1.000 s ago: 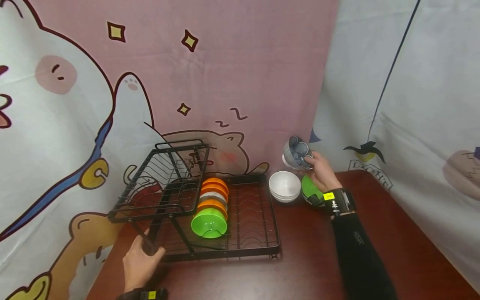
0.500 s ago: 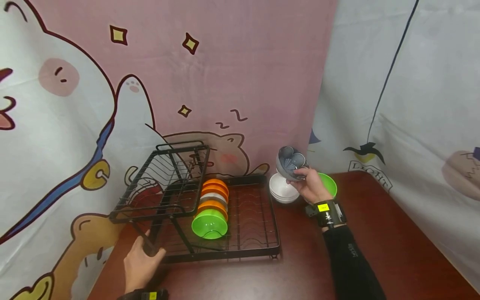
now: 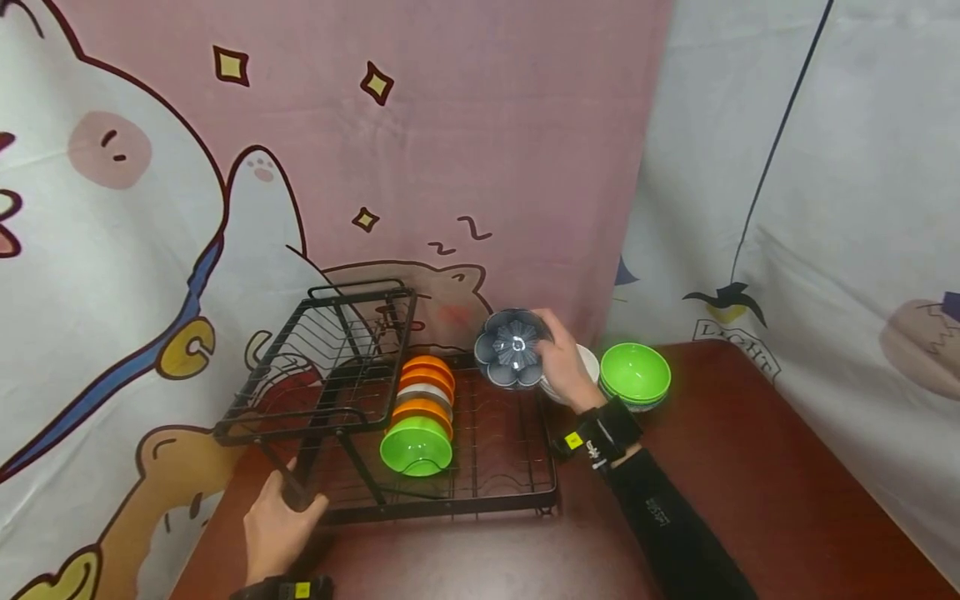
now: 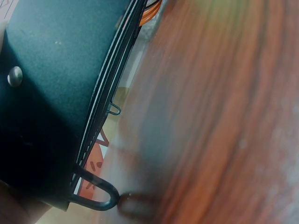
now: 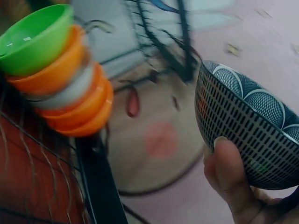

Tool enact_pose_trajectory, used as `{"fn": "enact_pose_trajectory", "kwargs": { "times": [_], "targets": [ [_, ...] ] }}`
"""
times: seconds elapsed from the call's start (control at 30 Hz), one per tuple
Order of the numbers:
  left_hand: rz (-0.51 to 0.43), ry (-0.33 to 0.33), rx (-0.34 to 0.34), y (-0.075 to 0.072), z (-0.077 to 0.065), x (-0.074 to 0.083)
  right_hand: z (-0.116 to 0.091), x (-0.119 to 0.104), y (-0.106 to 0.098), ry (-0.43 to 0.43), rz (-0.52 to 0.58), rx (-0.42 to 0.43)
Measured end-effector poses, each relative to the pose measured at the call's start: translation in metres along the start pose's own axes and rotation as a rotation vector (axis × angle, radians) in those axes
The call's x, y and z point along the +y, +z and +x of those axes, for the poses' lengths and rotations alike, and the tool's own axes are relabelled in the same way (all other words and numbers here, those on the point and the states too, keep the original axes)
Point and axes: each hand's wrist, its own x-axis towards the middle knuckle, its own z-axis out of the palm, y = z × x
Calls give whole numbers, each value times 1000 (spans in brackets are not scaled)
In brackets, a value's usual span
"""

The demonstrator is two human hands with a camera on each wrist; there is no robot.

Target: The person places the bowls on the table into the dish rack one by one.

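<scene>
My right hand (image 3: 564, 364) grips a dark blue-grey patterned bowl (image 3: 507, 350) by its rim side, raised over the back right of a black two-tier dish rack (image 3: 495, 505). Its petal-patterned inside faces the head camera. In the right wrist view the bowl (image 5: 243, 126) is tilted, with my thumb (image 5: 229, 168) against its dashed outer wall. At the rack's front left corner, my left hand (image 3: 277, 523) holds the frame. The left wrist view shows the rack's dark side panel (image 4: 60, 84) close up, with most of that hand hidden. A row of orange, white and green bowls (image 3: 416, 447) stands on edge in the lower tier.
Right of the rack, white bowls (image 3: 588, 362) are partly hidden behind my right hand. Beside them a green bowl (image 3: 635, 372) sits on a patterned one. The brown table (image 3: 720, 433) meets printed cloth walls (image 3: 525, 167) at the back and sides.
My right hand has carried the patterned bowl left and slightly down, from above the white and green bowls to over the rack, turning its inside toward the camera. The left hand keeps its place.
</scene>
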Motion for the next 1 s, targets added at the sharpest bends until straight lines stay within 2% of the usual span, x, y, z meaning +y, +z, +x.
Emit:
{"fn": "enact_pose_trajectory", "kwargs": {
  "times": [0.17, 0.43, 0.6, 0.77, 1.0],
  "targets": [
    [-7, 4, 4, 2, -1, 1, -13, -15, 34, -182, -210, -139],
    [-7, -7, 11, 0, -1, 3, -34, -34, 79, -430, -427, -322],
    [-5, -15, -8, -1, -1, 4, -47, -33, 93, -478, -551, -429],
    [-15, 1, 13, -1, 0, 4, -54, -30, 106, -504, -634, -521],
    [-8, -8, 11, -1, 0, 2, -63, -20, 133, -668, -965, -578]
  ]
}}
